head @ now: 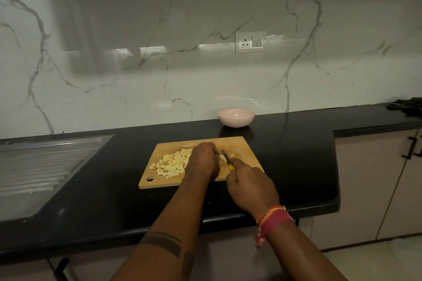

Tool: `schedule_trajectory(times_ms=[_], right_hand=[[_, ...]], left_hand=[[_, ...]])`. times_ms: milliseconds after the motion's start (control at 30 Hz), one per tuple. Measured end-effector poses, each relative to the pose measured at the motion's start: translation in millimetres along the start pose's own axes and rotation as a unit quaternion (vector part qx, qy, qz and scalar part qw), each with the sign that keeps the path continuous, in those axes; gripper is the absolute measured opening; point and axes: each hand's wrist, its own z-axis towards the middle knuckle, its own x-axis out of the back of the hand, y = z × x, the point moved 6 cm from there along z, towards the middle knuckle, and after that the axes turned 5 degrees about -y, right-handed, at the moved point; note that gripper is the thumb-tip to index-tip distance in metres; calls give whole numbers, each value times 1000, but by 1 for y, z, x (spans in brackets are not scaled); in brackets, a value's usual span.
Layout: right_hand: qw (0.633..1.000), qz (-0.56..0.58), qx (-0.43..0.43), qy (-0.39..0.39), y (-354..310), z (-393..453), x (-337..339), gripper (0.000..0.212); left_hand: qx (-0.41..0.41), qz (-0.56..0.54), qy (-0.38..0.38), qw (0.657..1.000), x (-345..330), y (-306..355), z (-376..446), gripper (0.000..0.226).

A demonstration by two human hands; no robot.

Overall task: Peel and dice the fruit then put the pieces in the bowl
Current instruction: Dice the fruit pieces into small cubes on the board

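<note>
Right hand (250, 186) nearest, red thread band at wrist, fingers curled round yellow-handled knife (227, 158), blade tip down on wooden cutting board (205, 143). Left hand (203, 159) knuckles up, fingers bent over small pale fruit piece (221, 156) beside blade. Heap of diced fruit (173, 163) on board's left half. Pink bowl (236, 117) behind board, apart, on black counter (296, 155). Steel drainboard (41, 162) far left.

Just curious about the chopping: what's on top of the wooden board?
On the cutting board lies a heap of diced fruit. The left hand covers the piece being cut by the knife.
</note>
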Motion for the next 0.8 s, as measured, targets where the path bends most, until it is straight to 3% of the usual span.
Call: schedule_trajectory(times_ms=[433, 667, 800], right_hand=[[995, -35, 41, -89, -1, 23, -6, 49], [998, 53, 16, -18, 9, 10, 4, 44], [989, 142, -15, 26, 20, 8, 14, 39]], left_hand=[[4, 14, 5, 1000, -1, -1, 1, 7], [7, 2, -3, 1000, 0, 2, -3, 9], [-48, 22, -19, 998, -6, 7, -6, 38]])
